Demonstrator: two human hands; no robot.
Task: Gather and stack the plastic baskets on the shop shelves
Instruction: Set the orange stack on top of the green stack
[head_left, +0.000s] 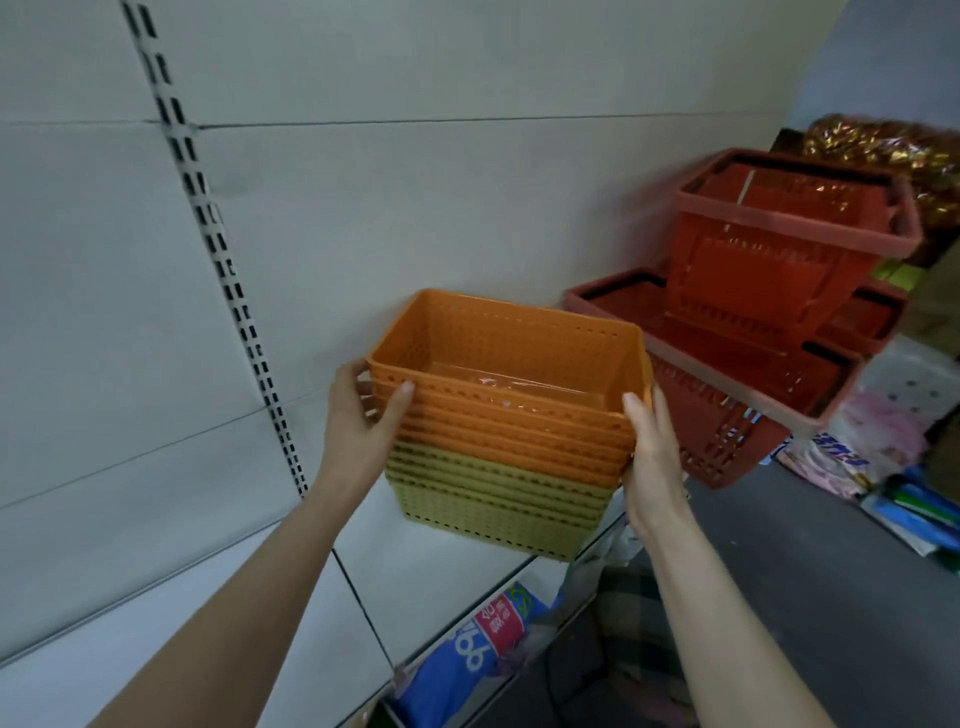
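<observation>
A nested stack of small perforated plastic baskets stands on the white shelf (447, 566): several orange baskets (519, 410) on top of several olive-green ones (493, 504). My left hand (363, 415) grips the stack's left end, thumb over the orange rims. My right hand (652, 457) clasps its right corner. To the right, a red shopping basket (784, 244) sits tilted inside larger red baskets (727, 384) lying askew on the shelf.
The grey back panel carries a slotted upright (218, 244). Packaged goods (883, 452) and shiny gold bags (898, 150) crowd the right end. A blue and red packet (483, 644) lies on the shelf below. The shelf's front edge runs just under the stack.
</observation>
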